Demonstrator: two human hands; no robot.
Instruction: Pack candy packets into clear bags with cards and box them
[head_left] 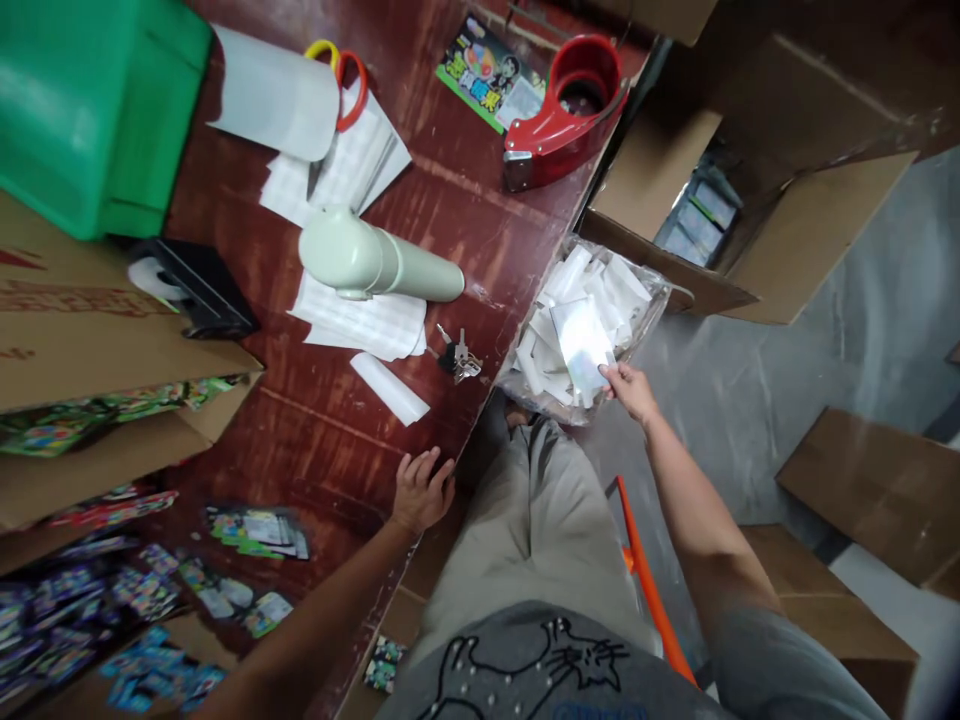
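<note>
My right hand pinches the lower corner of a shiny, silvery flat packet. The packet is over a plastic-lined bin of crumpled white paper strips, beside the table's edge. My left hand rests on the dark red table near that edge, fingers apart, holding nothing. Above it on the table are a rolled white strip and a bunch of keys. A pale green bottle lies across printed white sheets.
At the table's far end are a red tape dispenser and scissors. An open carton stands beyond the bin. On the left are a green crate and colourful packets. An orange bar is near my right leg.
</note>
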